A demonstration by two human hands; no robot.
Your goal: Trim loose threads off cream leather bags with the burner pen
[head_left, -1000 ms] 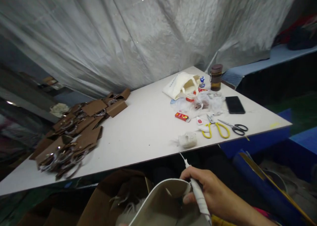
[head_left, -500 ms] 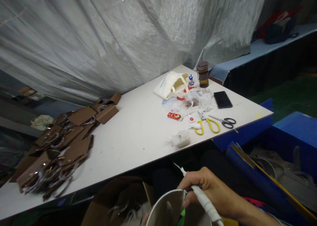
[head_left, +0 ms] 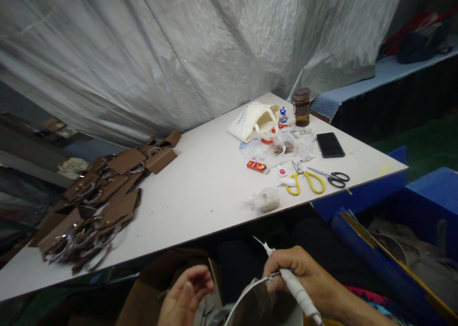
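My right hand [head_left: 298, 271] is closed at the bottom right, gripping a white-wrapped pointed tool [head_left: 298, 292] whose thin tip points up and left. Its thumb and fingers also pinch the rim of a pale, curved piece [head_left: 246, 292] at the bottom edge of the view. To the left of that piece, my left hand [head_left: 189, 292] is raised with fingers apart and slightly curled, holding nothing. It is over an open cardboard box [head_left: 150, 288] with pale material inside.
On the white table [head_left: 189, 188] lie brown pieces [head_left: 125, 164], yellow-handled scissors [head_left: 315, 182], black scissors [head_left: 338, 179], a phone [head_left: 329, 145], a cloth bag [head_left: 248, 121] and plastic wrapping. A bottle [head_left: 302, 107] stands behind them. Blue bins [head_left: 432, 188] are at the right.
My left hand has come into fuller view at the left of the curved piece, fingers apart. The green thing inside the piece no longer shows. The table scene has shifted slightly right.
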